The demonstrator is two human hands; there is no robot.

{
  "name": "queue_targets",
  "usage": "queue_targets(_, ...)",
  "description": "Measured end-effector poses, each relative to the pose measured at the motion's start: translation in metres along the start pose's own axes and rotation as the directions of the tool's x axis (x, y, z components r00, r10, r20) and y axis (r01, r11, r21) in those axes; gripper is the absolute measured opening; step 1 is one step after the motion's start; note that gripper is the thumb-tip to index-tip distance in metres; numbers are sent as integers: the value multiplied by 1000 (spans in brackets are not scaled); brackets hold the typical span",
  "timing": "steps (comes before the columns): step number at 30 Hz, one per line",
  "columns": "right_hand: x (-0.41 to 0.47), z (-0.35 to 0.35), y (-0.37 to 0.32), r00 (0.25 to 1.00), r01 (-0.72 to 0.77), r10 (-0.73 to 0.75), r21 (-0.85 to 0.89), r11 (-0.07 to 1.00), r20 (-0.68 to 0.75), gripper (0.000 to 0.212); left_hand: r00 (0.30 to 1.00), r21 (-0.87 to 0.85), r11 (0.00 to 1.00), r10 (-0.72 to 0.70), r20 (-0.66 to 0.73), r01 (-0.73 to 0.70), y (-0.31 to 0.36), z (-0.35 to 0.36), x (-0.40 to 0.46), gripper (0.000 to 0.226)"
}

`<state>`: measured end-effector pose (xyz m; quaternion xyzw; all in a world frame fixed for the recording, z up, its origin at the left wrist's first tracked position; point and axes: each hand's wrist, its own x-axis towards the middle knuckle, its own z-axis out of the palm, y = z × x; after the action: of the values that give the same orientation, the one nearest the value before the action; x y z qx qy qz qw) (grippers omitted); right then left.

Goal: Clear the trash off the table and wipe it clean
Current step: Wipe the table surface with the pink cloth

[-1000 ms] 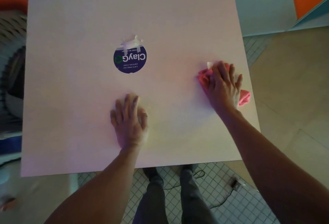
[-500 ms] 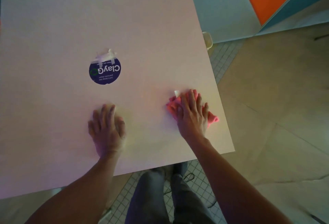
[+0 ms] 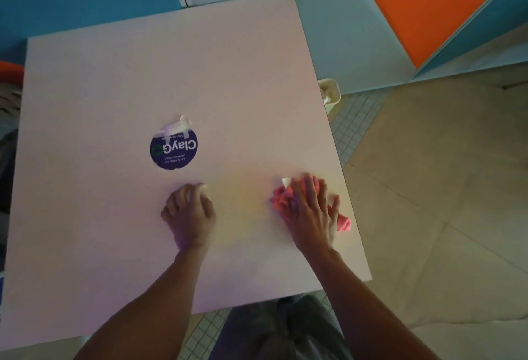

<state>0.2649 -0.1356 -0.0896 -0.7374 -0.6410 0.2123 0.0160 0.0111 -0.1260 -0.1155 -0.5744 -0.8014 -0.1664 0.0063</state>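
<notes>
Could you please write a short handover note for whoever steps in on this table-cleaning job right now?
Right hand: flat, fingers spread, pressing the pink cloth onto the table near its right edge.
Left hand: fingers curled round something small and white; what it is cannot be told.
Small bin stands on the floor past the table's right side.
Done: no loose trash shows on the tabletop.
Left: check the torn white bits at the round sticker, bin what the left hand holds, finish wiping.
</notes>
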Motion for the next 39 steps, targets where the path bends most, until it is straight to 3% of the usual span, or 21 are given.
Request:
queue_targets(3,23,-2,0,997,-52,53,33,998,-56,79,999,-47,998,35,20,-34,50,14,27,29)
queue_targets(7,41,-3,0,992,-89,92,41,995,-91,76,999,9,1000,3,51,-3,94,36,35,33)
queue_targets(12,77,-16,6,989,-122,124,35,992,-83,75,1000,55,998,-15,11,14,99,47,34,37)
queue_targets(15,92,-28,5,983,-171,178,108,979,-55,88,1000,76,997,-23,19,22,101,46,35,38)
queue_targets(17,103,-34,8,980,-184,192,131,974,-54,82,999,92,996,-24,25,22,102,45,32,39)
queue_targets(19,121,-38,15,980,-166,179,138,976,-84,74,999,94,995,-40,21,37,103,47,33,39)
queue_targets(24,151,-59,27,980,-85,129,264,961,-153,77,997,119,992,-51,51,44,108,42,35,43)
queue_targets(27,174,-65,35,981,-63,115,298,953,-159,65,996,125,991,-65,68,56,108,39,35,43)
queue_targets(32,183,-75,32,978,-53,106,281,958,-179,79,996,134,990,-61,60,53,107,37,34,44)
queue_targets(39,175,-85,11,984,50,3,289,956,-178,47,998,143,989,-50,26,46,106,38,34,44)
